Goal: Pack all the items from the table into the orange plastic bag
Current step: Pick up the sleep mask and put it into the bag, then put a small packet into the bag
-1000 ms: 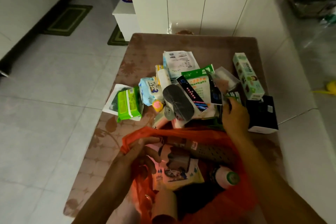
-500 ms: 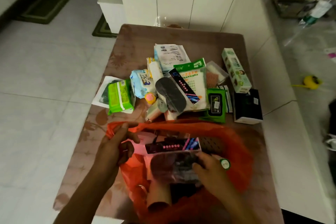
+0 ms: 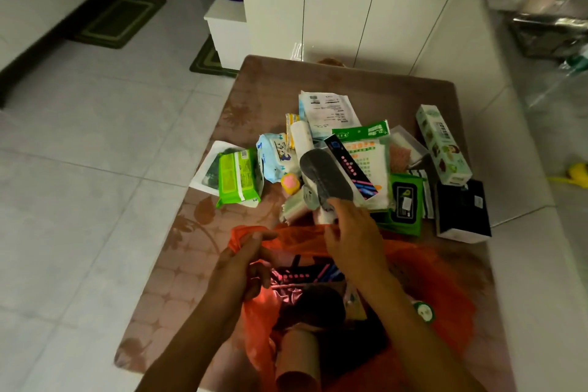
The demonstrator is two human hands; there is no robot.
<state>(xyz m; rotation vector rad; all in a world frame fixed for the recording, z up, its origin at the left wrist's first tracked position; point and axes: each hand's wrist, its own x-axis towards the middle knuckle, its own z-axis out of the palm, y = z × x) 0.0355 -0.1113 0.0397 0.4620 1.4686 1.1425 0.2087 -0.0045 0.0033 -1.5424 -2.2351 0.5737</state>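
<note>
The orange plastic bag (image 3: 445,283) lies open at the near end of the table, with a cardboard tube (image 3: 297,360), a dark packet with pink dots (image 3: 302,275) and a green-capped bottle (image 3: 423,312) inside. My left hand (image 3: 248,261) grips the bag's left rim and holds it open. My right hand (image 3: 353,232) is over the bag's far rim, fingers apart, its fingertips touching the near end of a grey oval pouch (image 3: 326,177) in the pile. Nothing is in it. Behind lie a green wipes pack (image 3: 237,177), a dark green wipes pack (image 3: 405,202), a black box (image 3: 463,212) and a tall green-white box (image 3: 442,143).
The brown patterned table (image 3: 318,79) stands against white cabinets (image 3: 343,6). A white counter (image 3: 537,264) runs along the table's right side. Tiled floor lies to the left, with green mats (image 3: 117,21) further off. Papers (image 3: 327,106) lie at the back of the pile.
My right hand put the dark packet with pink dots into the bag, let go, and moved forward to the pile. My left hand kept hold of the bag rim.
</note>
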